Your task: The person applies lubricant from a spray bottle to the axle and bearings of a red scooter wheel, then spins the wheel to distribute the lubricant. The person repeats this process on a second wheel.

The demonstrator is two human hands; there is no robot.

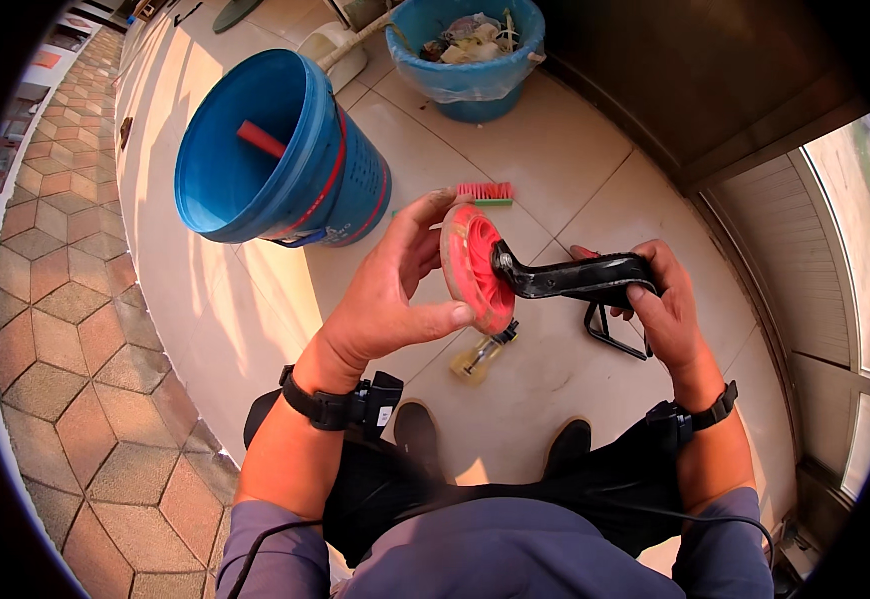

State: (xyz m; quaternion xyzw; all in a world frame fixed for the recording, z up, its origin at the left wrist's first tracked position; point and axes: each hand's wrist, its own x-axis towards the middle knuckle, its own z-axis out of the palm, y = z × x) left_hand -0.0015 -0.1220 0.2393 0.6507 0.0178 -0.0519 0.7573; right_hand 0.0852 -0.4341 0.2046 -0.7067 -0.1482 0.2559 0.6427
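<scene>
My left hand (383,285) holds the rim of a pink-red wheel (474,270), thumb at the near edge and fingers at the far edge. A bent black arm (575,277) runs from the wheel's hub to the right. My right hand (669,304) is closed around the far end of that arm. The wheel and arm are held up above the tiled floor. Just below my right hand is a black angular loop (617,334); whether it joins the arm I cannot tell. A blurred yellowish piece with a dark shaft (475,361) shows below the wheel.
At upper left a blue bucket (355,165) leans tilted, with a red stick inside. A blue basin (468,95) lined with plastic holds scraps at the back. A pink-bristled brush (485,194) lies beyond my left hand. Brick paving (85,399) lies left; a dark door (715,90) stands right.
</scene>
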